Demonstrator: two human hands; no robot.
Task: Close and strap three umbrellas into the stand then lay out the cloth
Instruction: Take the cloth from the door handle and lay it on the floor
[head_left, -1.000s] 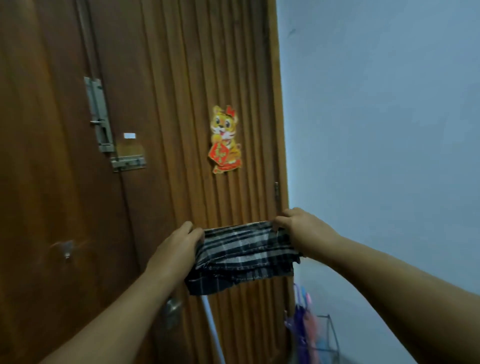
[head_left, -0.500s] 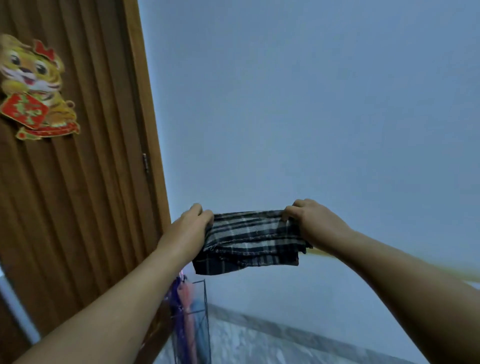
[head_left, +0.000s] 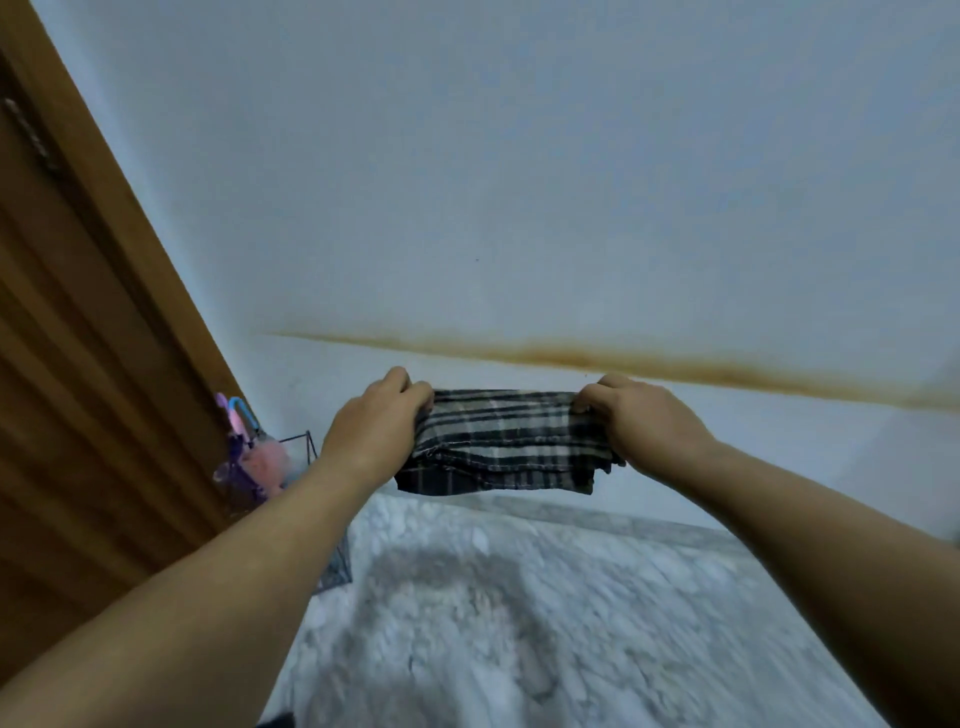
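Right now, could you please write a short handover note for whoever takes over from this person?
Left hand grips the left end of the plaid cloth; right hand grips the right end.
The cloth is folded and held in the air between them, above the marble floor.
Umbrellas stand in the wire stand by the door; straps too blurred to check.
Left: unfold the cloth and lay it out.

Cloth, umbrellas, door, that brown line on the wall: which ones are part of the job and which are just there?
Part of the job:
checked cloth, held up folded by the left hand and the right hand
umbrellas in the wire stand

Just there:
wooden door
brown stain on the wall
marble floor
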